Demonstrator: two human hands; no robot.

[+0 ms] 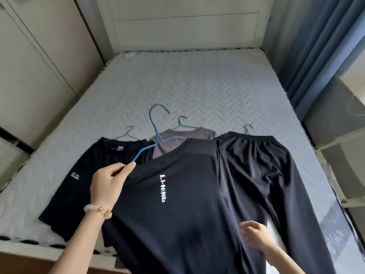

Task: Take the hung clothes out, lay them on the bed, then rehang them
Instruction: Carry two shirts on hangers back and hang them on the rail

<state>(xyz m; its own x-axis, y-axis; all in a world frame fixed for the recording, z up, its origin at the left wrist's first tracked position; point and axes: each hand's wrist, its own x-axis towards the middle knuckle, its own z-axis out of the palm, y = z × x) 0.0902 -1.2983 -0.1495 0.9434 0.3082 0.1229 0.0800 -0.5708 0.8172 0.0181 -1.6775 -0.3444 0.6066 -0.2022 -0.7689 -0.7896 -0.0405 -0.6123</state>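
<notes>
A black shirt [177, 214] with white and blue lettering is held up over the bed [197, 86], with a blue hanger [156, 133] partly in its neck. My left hand [108, 182] pinches the hanger's left arm and the shirt's shoulder. My right hand [254, 234] is at the shirt's right side, blurred, fingers loosely curled against the cloth. Behind lie a black t-shirt [79, 175] on a grey hanger, a grey-brown shirt [169, 145] on a blue hanger, and black trousers [266, 175] on a grey hanger.
A white headboard [185, 26] closes the far end of the bed. Pale wardrobe doors [29, 66] stand along the left. Blue curtains [325, 56] hang at the right, with a rack frame [345, 139] below them.
</notes>
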